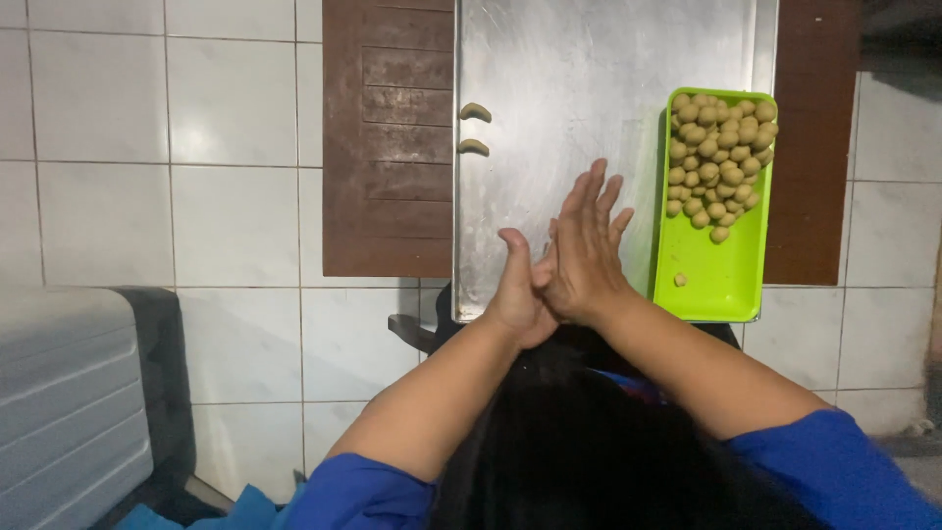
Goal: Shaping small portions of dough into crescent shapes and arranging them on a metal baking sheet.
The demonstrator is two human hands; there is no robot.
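Here: palms pressed together above a metal tray, between shaped pieces and a tub of dough balls.

Left to right: grey ribbed case [69, 393] on white tiled floor [235, 196]; brown wooden board [388, 137]; steel baking tray [589, 69] bearing two curved dough crescents [475, 129] at its left edge; left hand [515, 294], palm flat against right hand [584, 250], whose fingers spread upward; whether dough lies between them cannot be told. Green plastic tray [711, 285], just right of the hands, holds a heap of dough balls [719, 157] and one stray ball [680, 280]. Judged step: rolling a piece between palms; placing it beside the crescents would call for parting the hands.
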